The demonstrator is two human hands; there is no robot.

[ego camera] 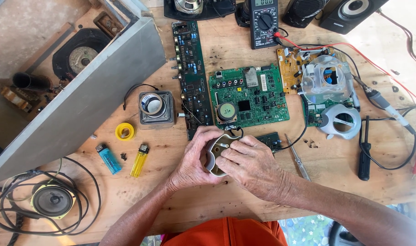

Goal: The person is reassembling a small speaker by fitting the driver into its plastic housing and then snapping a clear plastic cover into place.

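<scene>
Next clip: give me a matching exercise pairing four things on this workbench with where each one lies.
Things:
1. blue lighter
2. multimeter
3. roll of yellow tape
4. tweezers

Places:
A. right of the right hand
B. top edge, above the green circuit board
C. left of the yellow lighter
D. below-left of the square speaker

Pairs: 1-C, 2-B, 3-D, 4-A

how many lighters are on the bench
2, side by side on the wooden bench left of the hands: a blue lighter and a yellow lighter to its right. None seem hidden, though clutter could cover more.
</scene>
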